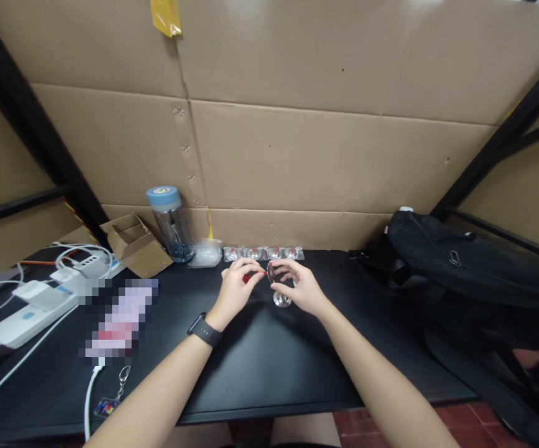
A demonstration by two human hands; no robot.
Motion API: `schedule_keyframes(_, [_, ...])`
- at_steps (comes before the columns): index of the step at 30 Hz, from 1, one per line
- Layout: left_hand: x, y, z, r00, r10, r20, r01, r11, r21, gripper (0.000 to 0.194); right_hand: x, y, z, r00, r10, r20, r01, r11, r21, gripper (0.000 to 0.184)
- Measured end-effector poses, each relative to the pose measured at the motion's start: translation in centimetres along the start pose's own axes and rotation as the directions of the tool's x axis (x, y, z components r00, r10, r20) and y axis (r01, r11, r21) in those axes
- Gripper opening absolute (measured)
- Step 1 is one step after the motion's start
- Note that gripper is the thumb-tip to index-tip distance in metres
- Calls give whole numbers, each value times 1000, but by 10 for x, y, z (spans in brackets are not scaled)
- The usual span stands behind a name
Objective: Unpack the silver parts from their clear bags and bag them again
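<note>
Both hands meet over the middle of the black desk [260, 361]. My left hand [236, 287], with a black watch on its wrist, pinches a small red piece [247, 277] between thumb and fingers. My right hand [297, 286] curls round a small clear, shiny round object [271, 274]. A small silvery round piece [281, 300] lies on the desk just under the right hand. Behind the hands a row of several small clear packets with red contents [263, 253] lies against the cardboard wall.
A clear bottle with a blue lid [171, 224], an open cardboard box [136, 244] and a clear plastic bag [205, 254] stand at the back left. White power strips and cables [40, 298] lie at far left, a keyring [110, 401] near the front edge. A black backpack [465, 267] fills the right.
</note>
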State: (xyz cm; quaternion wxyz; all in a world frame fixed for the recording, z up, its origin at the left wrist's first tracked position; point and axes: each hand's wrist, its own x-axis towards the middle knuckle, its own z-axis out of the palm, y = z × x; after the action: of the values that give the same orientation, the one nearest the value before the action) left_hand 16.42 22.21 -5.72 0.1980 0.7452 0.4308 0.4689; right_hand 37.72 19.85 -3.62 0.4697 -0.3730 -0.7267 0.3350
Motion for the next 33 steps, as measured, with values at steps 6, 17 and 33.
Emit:
schedule_keyframes(6, [-3,4,6,1000,-13,-10,13,1000,-18,12,-3,2,13,1000,18,-22,-17,999,43,43])
schedule_keyframes(17, [-11,20,6,998,6,-55,5,980,201,9,-3,6,15,998,55,-32,-52,997,65,45])
schedule_keyframes(33, [-11,28,1,997,70,-45,-54,957,285,11,-2,-6,-1,984,9,178,11,994,-110,26])
